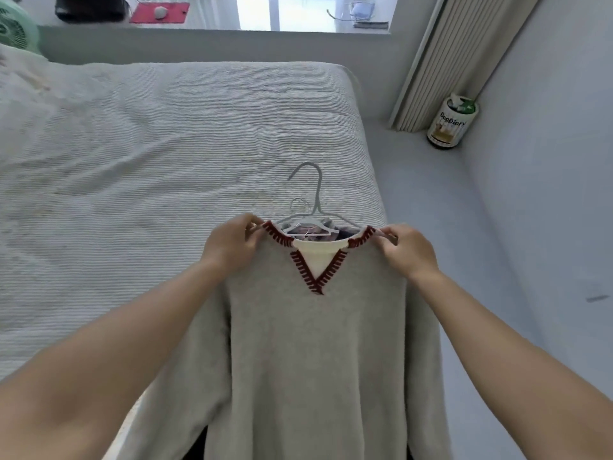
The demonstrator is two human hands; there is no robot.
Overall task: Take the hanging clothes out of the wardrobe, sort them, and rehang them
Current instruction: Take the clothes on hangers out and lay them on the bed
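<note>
- Here, held up at both shoulders over the near corner of the bed (166,154): a grey sweater (318,343) on a white hanger (310,194).
- Left hand (229,247) pinching the sweater's left shoulder beside the collar, grip narrow, fingers curled round the fabric.
- Right hand (406,250) pinching the opposite shoulder in the same way, thumb and fingertips closed on the knit.
- Behind the collar, more hangers and patterned cloth bunched together (too small to tell what garments).
- Around: a window ledge (199,28) beyond the bed's far end, carrying a red flat item (159,11) and a dark object (89,8); a green round thing (15,28) at the far left edge.
- To the right, a pleated beige curtain (464,54) reaching the floor (447,227), and just beside its foot a cylindrical container (452,122) with a printed label.
- Nothing between the camera and the sweater but the two bare forearms; the hanging sweater hides the bed's near corner.
- Materials: sweater soft and fuzzy, pale grey, with a V-neck edged in dark red blanket stitch and a cream insert inside the V.
- Hanger thin, smooth, with a curved hook standing upright above the collar.
- Bed cover off-white, finely ribbed, lightly rumpled toward the left.
- Floor pale and smooth; wall plain.
</note>
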